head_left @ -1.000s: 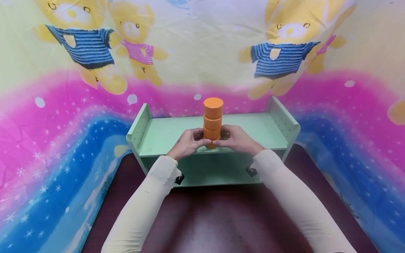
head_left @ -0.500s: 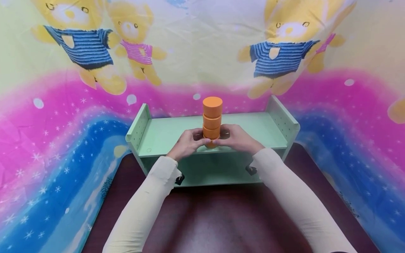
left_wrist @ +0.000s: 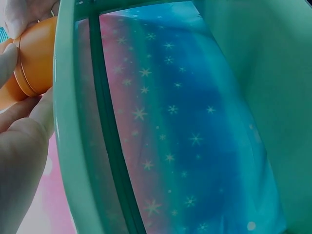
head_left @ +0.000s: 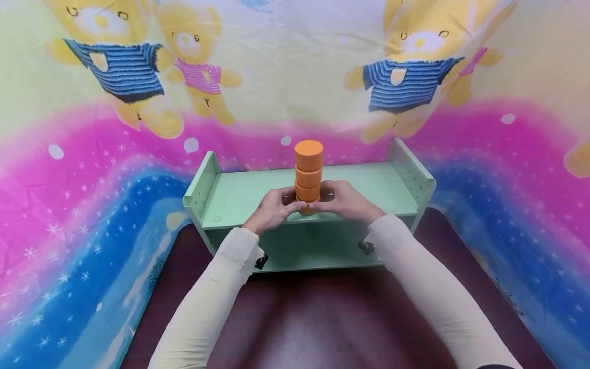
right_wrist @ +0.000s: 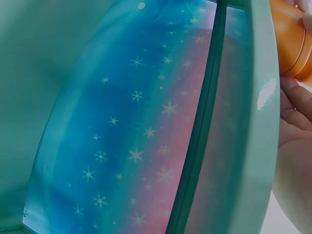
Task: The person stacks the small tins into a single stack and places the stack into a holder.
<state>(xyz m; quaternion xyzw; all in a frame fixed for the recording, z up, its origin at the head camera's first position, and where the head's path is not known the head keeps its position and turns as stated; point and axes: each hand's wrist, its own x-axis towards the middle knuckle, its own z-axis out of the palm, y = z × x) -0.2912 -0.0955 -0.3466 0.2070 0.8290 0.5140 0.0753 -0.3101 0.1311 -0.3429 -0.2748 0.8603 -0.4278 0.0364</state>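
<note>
An upright stack of several orange round pieces (head_left: 308, 177), widest at the top, stands at the front of the green shelf's top board (head_left: 258, 187). My left hand (head_left: 275, 206) grips the lower part from the left, thumb across the front. From the right my right hand (head_left: 343, 201) holds the same part, its thumb tip close to the left one. In the left wrist view the orange stack (left_wrist: 36, 58) shows between fingers and thumb beyond the shelf edge (left_wrist: 66, 117). The right wrist view shows part of the stack (right_wrist: 292, 39) above the right fingers (right_wrist: 298, 97).
The green shelf has raised side panels at left (head_left: 203, 184) and right (head_left: 412, 169), and a lower level (head_left: 313, 246) under the top board. It stands on a dark red-brown table (head_left: 299, 318). A printed bear cloth (head_left: 286, 66) hangs behind and along both sides.
Both hands keep their grip low on the orange stack, and the stack stays in place on the shelf. The head view has shifted very slightly.
</note>
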